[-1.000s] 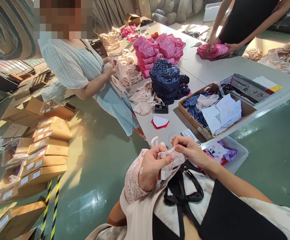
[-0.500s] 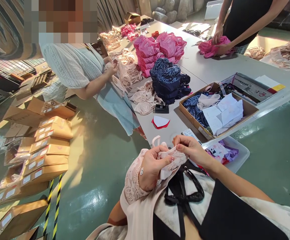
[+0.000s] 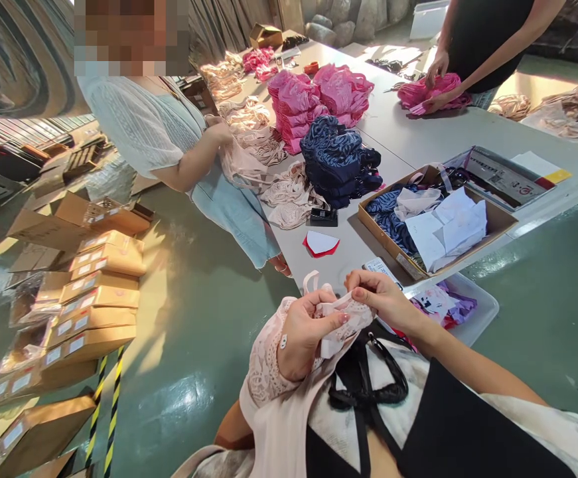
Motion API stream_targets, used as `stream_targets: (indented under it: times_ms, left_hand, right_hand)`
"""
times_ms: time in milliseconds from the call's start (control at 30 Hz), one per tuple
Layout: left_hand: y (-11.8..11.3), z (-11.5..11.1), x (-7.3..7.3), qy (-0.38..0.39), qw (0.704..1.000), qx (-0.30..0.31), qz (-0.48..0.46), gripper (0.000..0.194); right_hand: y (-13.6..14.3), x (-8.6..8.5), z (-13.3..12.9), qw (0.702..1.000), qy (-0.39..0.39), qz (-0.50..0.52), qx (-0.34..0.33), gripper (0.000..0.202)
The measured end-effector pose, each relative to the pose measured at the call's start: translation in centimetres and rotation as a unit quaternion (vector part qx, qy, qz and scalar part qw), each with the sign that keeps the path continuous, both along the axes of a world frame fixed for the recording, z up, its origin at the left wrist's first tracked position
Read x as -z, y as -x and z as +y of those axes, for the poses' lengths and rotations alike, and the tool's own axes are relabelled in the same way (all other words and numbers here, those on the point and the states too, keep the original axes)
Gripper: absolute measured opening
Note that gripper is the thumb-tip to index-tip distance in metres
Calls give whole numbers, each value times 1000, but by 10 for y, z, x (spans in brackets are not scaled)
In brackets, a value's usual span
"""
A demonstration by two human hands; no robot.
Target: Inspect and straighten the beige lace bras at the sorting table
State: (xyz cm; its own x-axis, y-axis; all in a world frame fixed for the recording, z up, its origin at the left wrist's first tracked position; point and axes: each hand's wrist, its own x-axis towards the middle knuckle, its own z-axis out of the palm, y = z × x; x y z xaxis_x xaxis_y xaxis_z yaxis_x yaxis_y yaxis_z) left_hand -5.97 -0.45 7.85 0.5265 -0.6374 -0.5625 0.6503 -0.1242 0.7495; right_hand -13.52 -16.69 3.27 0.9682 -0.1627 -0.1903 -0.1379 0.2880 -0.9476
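Observation:
A pale pink lace bra (image 3: pixel 263 352) hangs in front of my body, one cup draped around my left wrist and its band trailing down toward my lap. My left hand (image 3: pixel 306 332) is closed on the lace edge, thumb on top. Pinched between the thumb and fingers of my right hand (image 3: pixel 375 295) is the other end of that edge, so a short stretch of trim lies between both hands. A thin strap loop sticks up just beyond my left fingers. The tip of my right pinch is partly hidden.
On the table (image 3: pixel 393 153) are navy bras (image 3: pixel 336 159), pink bras (image 3: pixel 298 106), beige bras (image 3: pixel 291 192), a red-and-white cup piece (image 3: pixel 321 243) and a cardboard box (image 3: pixel 393 249). A plastic bin (image 3: pixel 485 305) stands below. Two people handle garments across the table. Cartons (image 3: pixel 99 292) are stacked left.
My hands keep nearly the same hold on the bra. The person at left has drawn a beige garment lower, and the far person's hands have shifted slightly on the pink bundle.

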Motion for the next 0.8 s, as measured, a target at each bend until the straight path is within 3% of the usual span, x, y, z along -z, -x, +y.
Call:
stream_targets:
  times_ms: [133, 267, 333, 400, 467, 533, 667, 733, 800]
  left_hand:
    - [-9, 5, 7, 17, 996, 52, -65, 48]
    - [-34, 12, 14, 21, 952, 151, -266, 43]
    - [-48, 10, 19, -9, 927, 134, -350, 37]
    - [-62, 2, 26, -32, 919, 83, -384, 32]
    - [-75, -11, 33, -30, 929, 29, -367, 27]
    - [-86, -29, 38, -9, 944, -26, -329, 23]
    - [-98, -59, 36, 34, 946, -75, -314, 18]
    - [-98, -67, 38, 52, 937, -47, -342, 16]
    - [-93, -66, 50, 30, 928, -6, -372, 14]
  right_hand:
    - [0, -1, -5, 1000, 17, -9, -6, 52]
    - [-3, -14, -30, 993, 89, -33, -70, 53]
    - [-7, -19, -43, 979, 183, -32, -85, 49]
    - [-13, -20, -49, 945, 320, -22, -56, 39]
    - [-21, -16, -43, 902, 431, -12, -40, 25]
    - [-30, -10, -26, 874, 476, -10, -93, 19]
    - [-47, 3, 13, 851, 459, -28, -255, 36]
    - [-53, 7, 19, 868, 403, -47, -286, 27]
    - [-56, 9, 14, 899, 343, -66, -266, 26]
